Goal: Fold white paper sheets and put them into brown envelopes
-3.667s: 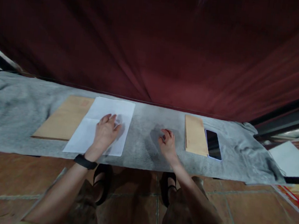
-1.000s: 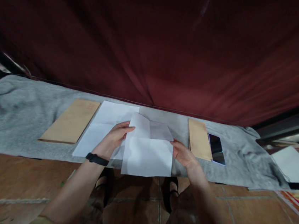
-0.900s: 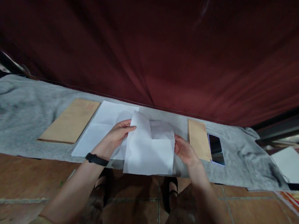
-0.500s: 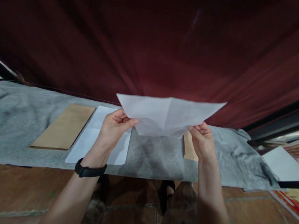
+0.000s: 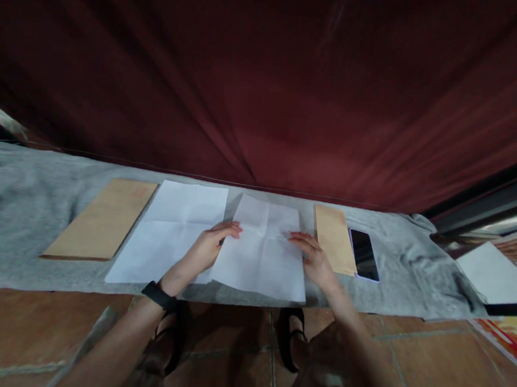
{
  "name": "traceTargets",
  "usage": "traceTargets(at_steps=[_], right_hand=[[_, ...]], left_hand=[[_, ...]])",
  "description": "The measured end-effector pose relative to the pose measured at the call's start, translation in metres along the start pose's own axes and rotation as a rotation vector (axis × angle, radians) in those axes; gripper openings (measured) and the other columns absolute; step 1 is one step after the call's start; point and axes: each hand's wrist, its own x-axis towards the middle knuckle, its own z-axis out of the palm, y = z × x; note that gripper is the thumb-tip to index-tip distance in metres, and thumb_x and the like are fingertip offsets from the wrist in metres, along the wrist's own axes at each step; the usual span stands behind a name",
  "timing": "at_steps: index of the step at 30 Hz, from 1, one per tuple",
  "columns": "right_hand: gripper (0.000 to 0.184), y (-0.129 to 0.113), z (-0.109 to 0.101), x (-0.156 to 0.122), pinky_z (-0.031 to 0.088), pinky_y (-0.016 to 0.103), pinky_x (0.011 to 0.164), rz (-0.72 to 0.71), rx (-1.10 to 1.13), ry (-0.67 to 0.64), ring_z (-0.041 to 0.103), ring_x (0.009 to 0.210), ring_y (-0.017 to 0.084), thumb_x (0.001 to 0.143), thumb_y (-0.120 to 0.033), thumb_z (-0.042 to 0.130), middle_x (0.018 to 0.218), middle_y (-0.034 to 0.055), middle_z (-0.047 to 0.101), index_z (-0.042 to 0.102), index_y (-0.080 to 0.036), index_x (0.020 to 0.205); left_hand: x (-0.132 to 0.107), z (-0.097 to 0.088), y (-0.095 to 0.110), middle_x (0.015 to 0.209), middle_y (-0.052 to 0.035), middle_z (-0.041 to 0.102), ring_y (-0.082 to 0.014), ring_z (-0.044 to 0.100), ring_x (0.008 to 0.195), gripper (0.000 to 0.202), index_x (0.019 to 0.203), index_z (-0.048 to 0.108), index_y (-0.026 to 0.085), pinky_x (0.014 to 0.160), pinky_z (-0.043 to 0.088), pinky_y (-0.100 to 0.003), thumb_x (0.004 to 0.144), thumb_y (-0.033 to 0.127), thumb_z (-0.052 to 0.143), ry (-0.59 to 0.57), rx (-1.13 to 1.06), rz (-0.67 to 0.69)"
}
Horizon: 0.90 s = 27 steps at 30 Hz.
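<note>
A white sheet of paper point(image 5: 261, 261) with crossing fold creases lies on the grey cloth in front of me. My left hand point(image 5: 210, 244) rests at its left edge, fingers stretched over the paper. On the opposite edge, my right hand point(image 5: 314, 258) touches the sheet with its fingers laid out flat and slightly apart. Neither hand appears to grip the sheet. To the left is a second creased white sheet point(image 5: 166, 233), partly covered by my left hand and wrist. A brown envelope point(image 5: 334, 238) lies just beyond my right hand.
Right of that envelope lies a phone point(image 5: 365, 255) with a dark screen. A larger brown envelope point(image 5: 103, 220) is at the left. Grey cloth point(image 5: 417, 265) covers the narrow surface, backed by a dark red curtain point(image 5: 269, 96). A white panel point(image 5: 494, 274) stands at the far right.
The creased sheet has come down from mid-air onto the cloth. Both hands lowered with it, moved closer together and loosened from its edges. The phone at the right now shows.
</note>
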Motion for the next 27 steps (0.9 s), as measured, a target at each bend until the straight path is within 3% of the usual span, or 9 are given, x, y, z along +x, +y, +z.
traceTargets(at_steps=[4,8,12,15,19,24,27], right_hand=[[0.068,-0.008,0.007,-0.019,0.033,0.052,0.122,-0.099,-0.305,-0.172,0.043,0.145,0.024,0.084,0.001,0.044,0.153,0.0078,0.052,0.056,-0.024,0.145],[0.064,-0.028,0.015,-0.034,0.032,0.052,0.123,-0.2,-0.392,-0.303,0.033,0.151,0.027,0.092,-0.011,0.053,0.161,0.0091,0.041,0.044,-0.024,0.154],[0.054,-0.036,0.011,-0.04,0.029,0.049,0.125,-0.238,-0.37,-0.376,0.035,0.15,0.026,0.096,-0.017,0.055,0.161,0.0066,0.042,0.051,-0.027,0.149],[0.054,-0.024,-0.001,-0.04,0.026,0.051,0.126,-0.209,-0.347,-0.379,0.035,0.15,0.024,0.096,-0.011,0.052,0.159,0.0041,0.046,0.054,-0.029,0.146],[0.053,-0.005,-0.016,-0.041,0.031,0.052,0.124,-0.121,-0.287,-0.338,0.04,0.147,0.027,0.092,-0.011,0.054,0.156,0.0084,0.049,0.057,-0.025,0.144],[0.062,-0.002,-0.014,-0.045,0.033,0.05,0.123,-0.109,-0.221,-0.346,0.042,0.147,0.025,0.087,0.001,0.046,0.156,0.0068,0.049,0.061,-0.027,0.14],[0.059,-0.008,-0.011,-0.044,0.029,0.053,0.125,-0.108,-0.2,-0.352,0.038,0.149,0.026,0.089,-0.004,0.052,0.159,0.0039,0.045,0.061,-0.032,0.141]], left_hand=[[-0.016,0.003,-0.004,0.131,-0.0085,0.069,-0.0205,0.058,0.132,0.047,0.119,0.071,0.022,0.113,0.048,-0.045,0.088,0.002,0.043,-0.144,0.218,0.094],[-0.03,0.008,-0.008,0.146,-0.0092,0.059,-0.0201,0.048,0.142,0.061,0.136,0.062,0.023,0.118,0.044,-0.044,0.086,-0.003,0.043,-0.287,0.378,0.109],[-0.037,0.012,-0.011,0.154,-0.007,0.052,-0.0175,0.042,0.147,0.074,0.142,0.057,0.024,0.121,0.04,-0.042,0.08,-0.011,0.037,-0.371,0.481,0.078],[-0.037,0.015,-0.006,0.154,-0.0073,0.052,-0.0189,0.039,0.148,0.071,0.141,0.059,0.024,0.123,0.035,-0.044,0.08,-0.009,0.041,-0.422,0.552,0.099],[-0.038,0.017,0.006,0.156,-0.0052,0.049,-0.0197,0.035,0.151,0.08,0.146,0.052,0.027,0.129,0.018,-0.052,0.075,-0.008,0.046,-0.459,0.569,0.177],[-0.041,0.019,0.016,0.162,-0.0054,0.041,-0.0212,0.036,0.15,0.081,0.152,0.044,0.029,0.126,0.026,-0.045,0.077,0.003,0.062,-0.548,0.515,0.155],[-0.038,0.024,0.018,0.163,-0.0041,0.039,-0.0214,0.033,0.152,0.079,0.151,0.044,0.033,0.128,0.019,-0.047,0.08,0.008,0.067,-0.558,0.482,0.188]])
